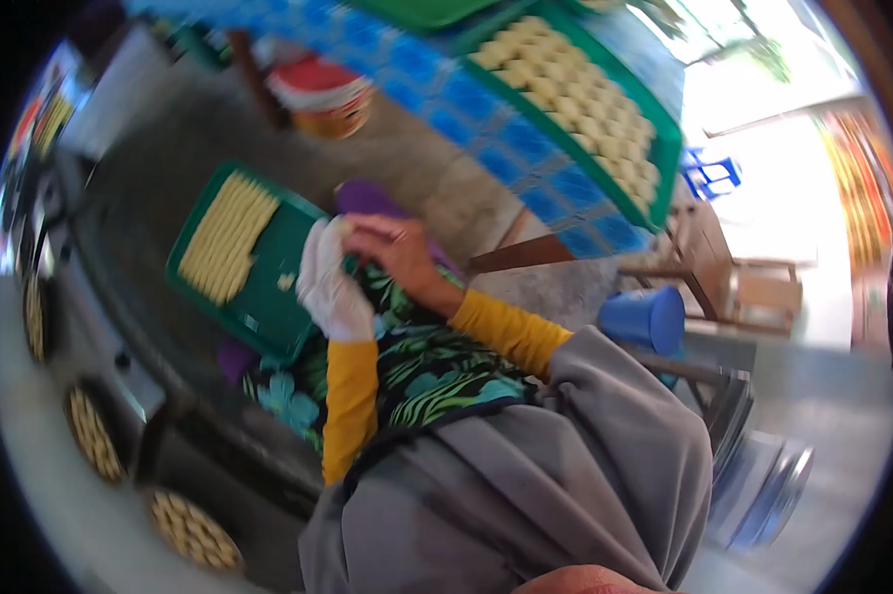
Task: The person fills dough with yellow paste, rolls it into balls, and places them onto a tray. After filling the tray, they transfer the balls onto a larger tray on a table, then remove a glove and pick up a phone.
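My left hand (329,282), in a thin whitish glove, is held above my lap with its fingers closed. Against its fingertips come the bent fingers of my bare right hand (399,253). Between them a small pale yellowish bit shows, too blurred to name. Just left of the gloved hand, a green tray (290,238) rests at my knees. Pale dough sticks (227,238) lie side by side in its far left part, and a small dough scrap (286,281) sits on the bare part near my glove.
At the upper right, a table with a blue tiled cover (466,104) bears another green tray (676,163) filled with rounded dough pieces (575,99). A red-and-white bucket (320,94) stands on the floor beyond. Right of me are a blue bucket (644,319) and a wooden chair (699,257).
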Demonstrator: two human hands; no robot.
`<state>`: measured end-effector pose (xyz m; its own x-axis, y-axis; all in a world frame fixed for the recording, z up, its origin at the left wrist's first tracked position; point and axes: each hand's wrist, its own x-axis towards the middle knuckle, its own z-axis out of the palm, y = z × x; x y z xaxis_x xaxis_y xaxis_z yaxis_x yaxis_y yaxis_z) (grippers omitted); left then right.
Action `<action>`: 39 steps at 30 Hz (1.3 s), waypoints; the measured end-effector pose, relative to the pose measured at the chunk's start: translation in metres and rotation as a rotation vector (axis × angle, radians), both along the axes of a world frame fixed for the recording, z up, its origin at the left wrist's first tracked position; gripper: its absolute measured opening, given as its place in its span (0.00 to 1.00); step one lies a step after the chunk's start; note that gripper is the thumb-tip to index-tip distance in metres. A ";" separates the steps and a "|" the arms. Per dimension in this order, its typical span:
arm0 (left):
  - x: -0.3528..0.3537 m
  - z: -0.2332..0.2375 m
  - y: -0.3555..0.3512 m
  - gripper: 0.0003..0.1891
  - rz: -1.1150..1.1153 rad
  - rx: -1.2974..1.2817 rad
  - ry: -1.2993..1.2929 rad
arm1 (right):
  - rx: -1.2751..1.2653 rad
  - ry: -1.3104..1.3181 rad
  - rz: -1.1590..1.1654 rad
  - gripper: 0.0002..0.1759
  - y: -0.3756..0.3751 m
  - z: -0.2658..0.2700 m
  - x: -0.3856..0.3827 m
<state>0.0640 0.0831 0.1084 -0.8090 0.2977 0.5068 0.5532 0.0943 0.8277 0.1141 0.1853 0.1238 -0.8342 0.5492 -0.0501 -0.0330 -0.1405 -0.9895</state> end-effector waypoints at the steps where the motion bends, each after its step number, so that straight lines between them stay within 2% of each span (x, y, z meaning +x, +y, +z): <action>1: 0.011 0.041 0.011 0.13 -0.096 0.309 -0.531 | -0.076 0.024 -0.028 0.14 0.003 0.010 0.005; 3: 0.017 0.061 0.026 0.13 -0.183 0.470 -0.813 | -0.153 0.042 -0.028 0.17 0.015 0.033 0.018; 6: 0.024 0.079 0.042 0.16 -0.320 0.497 -0.827 | -0.250 0.072 -0.083 0.16 0.032 0.070 0.038; 7: 0.028 0.094 0.047 0.16 -0.333 0.497 -0.826 | -0.187 0.128 -0.075 0.16 0.042 0.082 0.046; 9: 0.036 0.126 0.055 0.20 -0.539 0.589 -0.811 | -0.068 0.191 -0.090 0.16 0.073 0.116 0.068; 10: 0.037 0.133 0.054 0.21 -0.532 0.541 -0.785 | -0.015 0.198 -0.117 0.17 0.093 0.139 0.084; 11: 0.033 0.130 0.050 0.21 -0.535 0.538 -0.788 | 0.186 0.108 -0.180 0.19 0.119 0.162 0.100; 12: 0.024 0.124 0.044 0.20 -0.503 0.429 -0.731 | 0.342 0.135 -0.267 0.19 0.147 0.178 0.117; 14: 0.004 0.108 0.031 0.18 -0.415 0.311 -0.672 | 0.758 -0.130 -0.420 0.16 0.218 0.207 0.159; 15: -0.003 0.092 0.024 0.17 -0.343 0.341 -0.773 | 0.912 -0.287 -0.377 0.15 0.265 0.213 0.183; 17: -0.022 0.056 -0.002 0.20 -0.244 0.401 -0.890 | 0.865 -0.364 -0.289 0.14 0.328 0.212 0.219; 19: -0.034 0.025 -0.030 0.22 -0.238 0.447 -0.919 | 0.848 -0.686 -0.057 0.13 0.356 0.211 0.231; 20: -0.037 0.013 -0.042 0.23 -0.234 0.486 -0.950 | 0.878 -0.760 -0.086 0.13 0.351 0.213 0.224; 24: -0.041 -0.007 -0.078 0.27 -0.144 0.499 -0.966 | 0.941 -0.853 0.049 0.16 0.367 0.201 0.210; 27: -0.043 -0.023 -0.108 0.28 -0.153 0.538 -0.939 | 0.915 -0.766 0.058 0.13 0.376 0.191 0.209; 29: -0.044 -0.033 -0.124 0.28 -0.084 0.547 -0.962 | 0.885 -0.775 0.073 0.16 0.382 0.183 0.211; 32: -0.038 -0.045 -0.142 0.27 0.014 0.575 -0.950 | 0.843 -0.682 -0.018 0.23 0.379 0.172 0.213; 35: -0.034 -0.032 -0.149 0.24 0.108 0.562 -0.959 | 0.795 -0.580 -0.034 0.19 0.406 0.151 0.234; 36: -0.033 -0.027 -0.152 0.22 0.165 0.540 -0.999 | 0.992 -0.641 -0.069 0.18 0.411 0.143 0.235; 37: -0.033 -0.032 -0.159 0.19 0.193 0.567 -0.991 | 1.631 -0.855 -0.191 0.18 0.384 0.148 0.221; 38: -0.032 -0.034 -0.164 0.19 0.176 0.469 -0.912 | 1.548 -0.691 -0.424 0.18 0.356 0.151 0.215; 39: -0.029 -0.031 -0.166 0.18 0.193 0.512 -0.904 | 1.322 -0.438 -0.491 0.16 0.315 0.162 0.194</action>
<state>0.0350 -0.0833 0.0769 -0.9592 0.0450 -0.2793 -0.2762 -0.3623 0.8902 0.3081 0.5001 0.2854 -0.6059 0.6123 0.5079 0.5194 0.7881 -0.3305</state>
